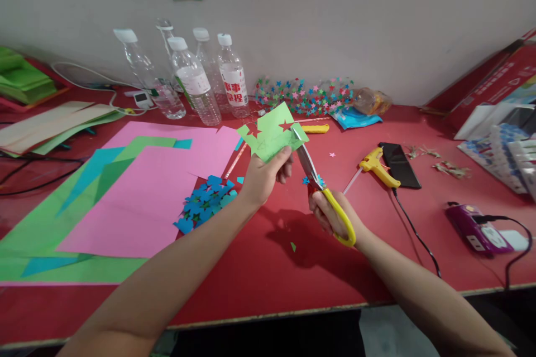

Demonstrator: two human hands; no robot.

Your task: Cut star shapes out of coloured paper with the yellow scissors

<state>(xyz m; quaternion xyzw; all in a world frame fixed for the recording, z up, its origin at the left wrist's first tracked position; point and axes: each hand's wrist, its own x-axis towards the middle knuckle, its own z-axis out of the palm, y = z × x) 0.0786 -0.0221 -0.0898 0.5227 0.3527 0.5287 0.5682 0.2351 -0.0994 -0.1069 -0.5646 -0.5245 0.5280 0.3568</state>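
My left hand (268,174) pinches a light green sheet of paper (272,129) by its lower edge. Star-shaped holes are cut in that sheet, and faint pencil lines show on it. In my right hand (330,213) is a pair of yellow-handled scissors (307,163), its blades at the right edge of the green paper. A heap of blue paper stars and scraps (205,203) lies by my left forearm. A few small blue stars (320,181) sit behind the scissors. One green paper snippet (293,246) is on the red table below my hands.
Pink paper (138,206) and green sheets spread on the left of the red table (251,290). Several plastic bottles (232,75) stand along the wall. A yellow glue gun (379,167), a phone (400,164) and a purple power strip (477,228) with a cable lie right.
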